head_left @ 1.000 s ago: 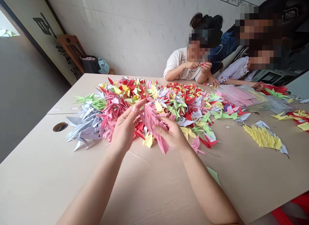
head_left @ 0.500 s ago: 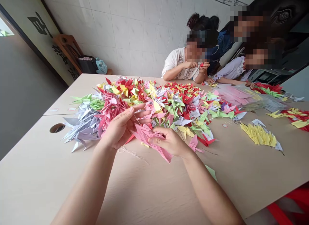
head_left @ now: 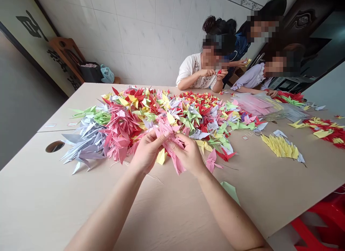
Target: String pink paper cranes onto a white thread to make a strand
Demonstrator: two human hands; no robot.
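A bunch of pink paper cranes [head_left: 172, 146] is held between my two hands over the near edge of a big heap of coloured paper cranes [head_left: 167, 114]. My left hand [head_left: 147, 152] pinches the bunch from the left. My right hand [head_left: 188, 154] grips it from the right, with the pink tips sticking out below. A thin white thread [head_left: 153, 176] lies on the beige table [head_left: 161, 215] under my wrists.
Three other people sit at the far right of the table, folding paper. A row of yellow cranes [head_left: 280, 146] lies to the right, a green paper [head_left: 230, 190] by my right forearm. A cable hole [head_left: 54, 146] is at the left, red stools [head_left: 320, 226] at bottom right.
My hands have come together on the pink bunch; the left hand, open before, now pinches it. The bunch rose slightly toward the heap.
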